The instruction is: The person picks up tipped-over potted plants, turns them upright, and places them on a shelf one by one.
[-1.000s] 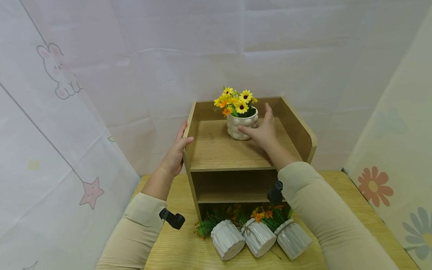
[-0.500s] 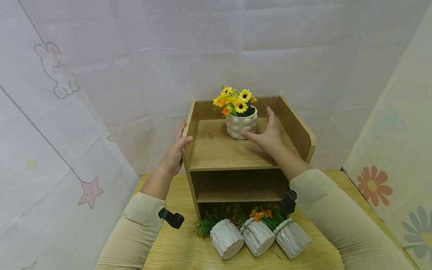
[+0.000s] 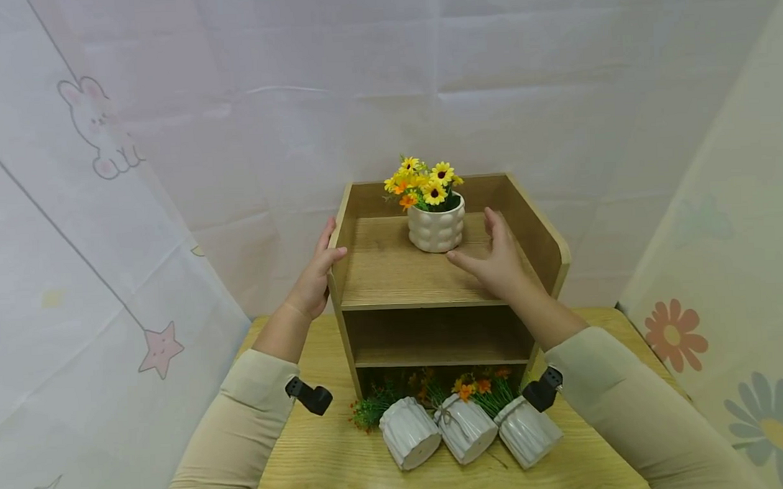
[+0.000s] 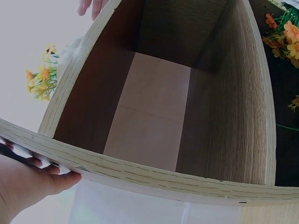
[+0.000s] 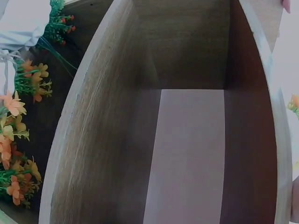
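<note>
A white bubbled flower pot [image 3: 436, 228] with yellow and orange artificial flowers stands upright on the top deck of a small wooden shelf [image 3: 399, 273]. My right hand [image 3: 495, 259] is just right of the pot and apart from it, thumb and fingers spread with nothing between them. At the shelf's left side, my left hand [image 3: 315, 279] holds the side panel, thumb at the front edge and fingers along the outside. The left wrist view shows this left hand [image 4: 37, 184] against the panel. In the right wrist view only slivers of a hand show at the right edge.
Three white ribbed pots, the left one [image 3: 410, 434], the middle one [image 3: 468, 429] and the right one [image 3: 529, 430], lie tipped before the bottom compartment, their flowers pointing inward. A yellow wooden table [image 3: 321, 463] carries everything. Printed curtains [image 3: 284, 133] stand behind and at both sides.
My right hand has let go of the white pot and drawn back toward the right and front. The pot stays on the top deck. My left hand keeps its place on the shelf's side.
</note>
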`<state>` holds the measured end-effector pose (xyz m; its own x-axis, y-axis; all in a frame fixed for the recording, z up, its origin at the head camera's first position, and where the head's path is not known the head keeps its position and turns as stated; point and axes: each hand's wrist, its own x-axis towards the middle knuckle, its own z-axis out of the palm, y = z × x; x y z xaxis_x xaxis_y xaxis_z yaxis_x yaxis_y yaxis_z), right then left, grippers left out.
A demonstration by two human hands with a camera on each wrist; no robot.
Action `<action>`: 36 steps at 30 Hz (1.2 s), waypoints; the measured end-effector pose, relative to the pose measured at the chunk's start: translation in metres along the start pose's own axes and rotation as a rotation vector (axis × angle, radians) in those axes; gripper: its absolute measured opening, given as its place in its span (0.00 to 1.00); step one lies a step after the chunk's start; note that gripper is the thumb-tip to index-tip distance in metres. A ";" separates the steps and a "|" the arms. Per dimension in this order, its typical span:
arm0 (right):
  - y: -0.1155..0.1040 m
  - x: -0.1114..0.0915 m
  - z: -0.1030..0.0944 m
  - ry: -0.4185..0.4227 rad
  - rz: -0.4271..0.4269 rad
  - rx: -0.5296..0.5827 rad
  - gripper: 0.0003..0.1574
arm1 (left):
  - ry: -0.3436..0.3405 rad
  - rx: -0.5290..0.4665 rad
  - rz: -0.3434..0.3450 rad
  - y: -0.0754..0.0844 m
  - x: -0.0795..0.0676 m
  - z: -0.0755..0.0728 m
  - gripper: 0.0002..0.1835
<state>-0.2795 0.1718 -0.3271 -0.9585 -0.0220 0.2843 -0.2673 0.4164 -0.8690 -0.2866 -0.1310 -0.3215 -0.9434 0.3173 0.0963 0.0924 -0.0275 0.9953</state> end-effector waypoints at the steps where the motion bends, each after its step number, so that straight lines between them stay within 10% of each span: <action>1: 0.000 -0.003 -0.001 -0.008 -0.008 0.003 0.66 | -0.001 0.000 -0.002 0.000 0.000 0.000 0.41; 36: 0.005 -0.091 -0.043 -0.065 -0.134 -0.137 0.60 | 0.007 -0.001 -0.001 0.000 0.000 -0.001 0.41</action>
<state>-0.1889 0.2148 -0.3399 -0.9207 -0.1428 0.3632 -0.3815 0.5258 -0.7603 -0.2872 -0.1317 -0.3217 -0.9458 0.3103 0.0954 0.0912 -0.0281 0.9954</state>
